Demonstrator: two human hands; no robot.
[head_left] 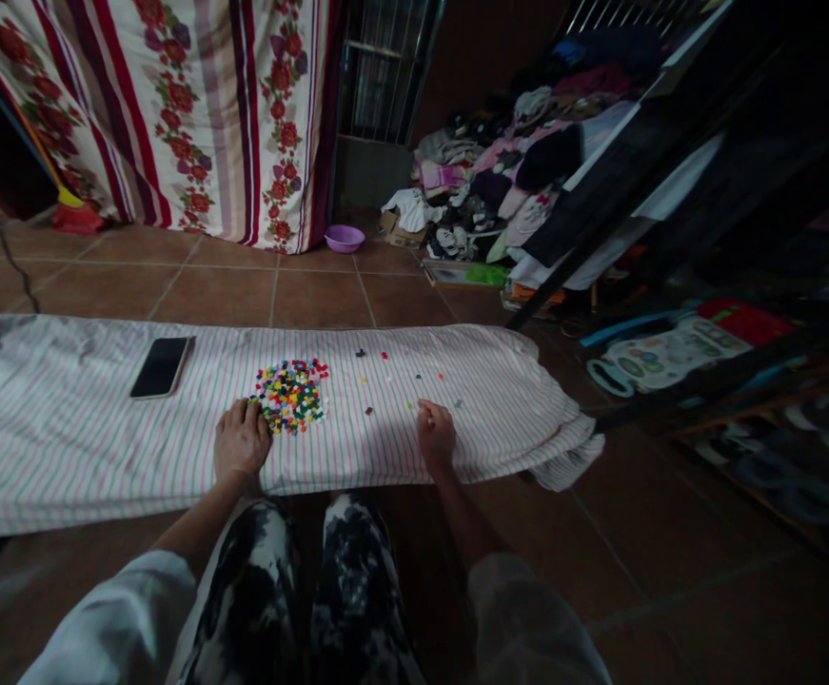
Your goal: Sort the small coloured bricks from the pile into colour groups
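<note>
A pile of small multicoloured pieces lies on a striped cloth. Against the pile's left edge rests my left hand, palm down with its fingers lying on the cloth. To the right, my right hand is closed, thumb and index finger together; whatever they may hold is too small to make out. A light green piece lies just left of its fingertips. Several single pieces are spread around it, among them a red one, a dark one and an orange one.
A phone lies on the cloth left of the pile. Beyond are a floral curtain, a purple basin and a heap of clothes. A dark slanted frame stands at the right, near a toy-like board.
</note>
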